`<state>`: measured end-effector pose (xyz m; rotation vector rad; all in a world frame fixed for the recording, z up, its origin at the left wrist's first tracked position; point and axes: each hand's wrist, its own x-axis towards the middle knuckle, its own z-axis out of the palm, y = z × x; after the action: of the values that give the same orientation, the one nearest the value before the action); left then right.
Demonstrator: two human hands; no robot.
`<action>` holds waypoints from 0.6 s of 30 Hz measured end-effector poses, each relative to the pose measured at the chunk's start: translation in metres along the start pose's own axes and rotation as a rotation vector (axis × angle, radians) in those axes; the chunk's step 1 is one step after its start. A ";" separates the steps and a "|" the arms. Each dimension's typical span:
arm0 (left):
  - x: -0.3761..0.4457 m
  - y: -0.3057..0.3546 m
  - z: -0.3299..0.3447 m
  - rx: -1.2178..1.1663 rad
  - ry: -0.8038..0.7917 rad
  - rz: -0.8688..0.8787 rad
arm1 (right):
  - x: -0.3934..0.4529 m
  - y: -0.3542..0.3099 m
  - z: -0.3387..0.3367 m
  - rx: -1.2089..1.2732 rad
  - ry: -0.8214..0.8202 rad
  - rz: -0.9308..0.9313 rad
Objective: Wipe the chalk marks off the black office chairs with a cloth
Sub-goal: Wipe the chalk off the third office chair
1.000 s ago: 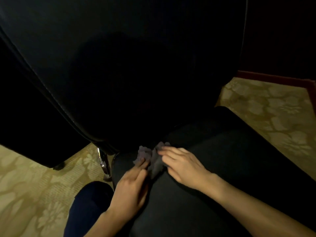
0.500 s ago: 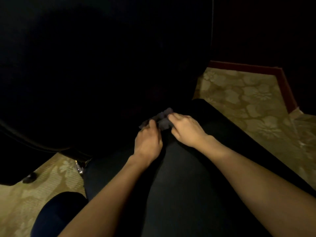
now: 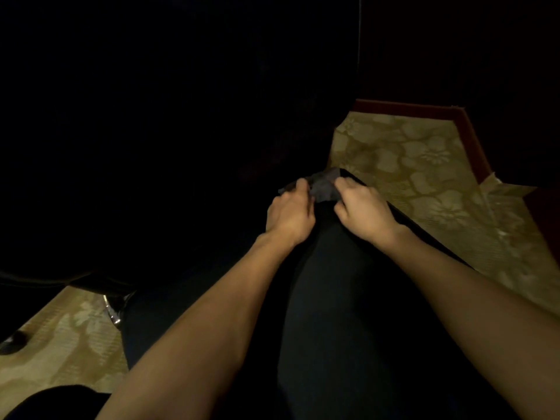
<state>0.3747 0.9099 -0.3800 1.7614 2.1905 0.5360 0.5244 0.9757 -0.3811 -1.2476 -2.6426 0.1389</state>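
Note:
A small dark grey cloth (image 3: 324,186) lies bunched at the far end of a black padded chair part (image 3: 342,298) that runs from me toward the middle of the view. My left hand (image 3: 289,213) grips the cloth's left side with curled fingers. My right hand (image 3: 362,210) grips its right side the same way. A large black chair back (image 3: 151,131) fills the dark upper left. No chalk marks show in this dim light.
Yellow floral carpet (image 3: 424,177) lies to the right and at the lower left. A dark red skirting board (image 3: 466,131) borders it at the upper right. A chrome chair leg (image 3: 112,313) and a black caster (image 3: 12,344) stand at the lower left.
Both hands have slid with the cloth away from me and to the right along the black padding. My arms are now stretched out further. The view has turned right.

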 end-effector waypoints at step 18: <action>-0.168 0.030 0.003 -0.096 -0.312 0.631 | -0.232 -0.095 -0.040 -0.106 -0.070 0.514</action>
<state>0.4388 0.7518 -0.3721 2.2914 1.3630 0.4416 0.6060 0.7360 -0.3612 -1.9662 -2.3470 0.1248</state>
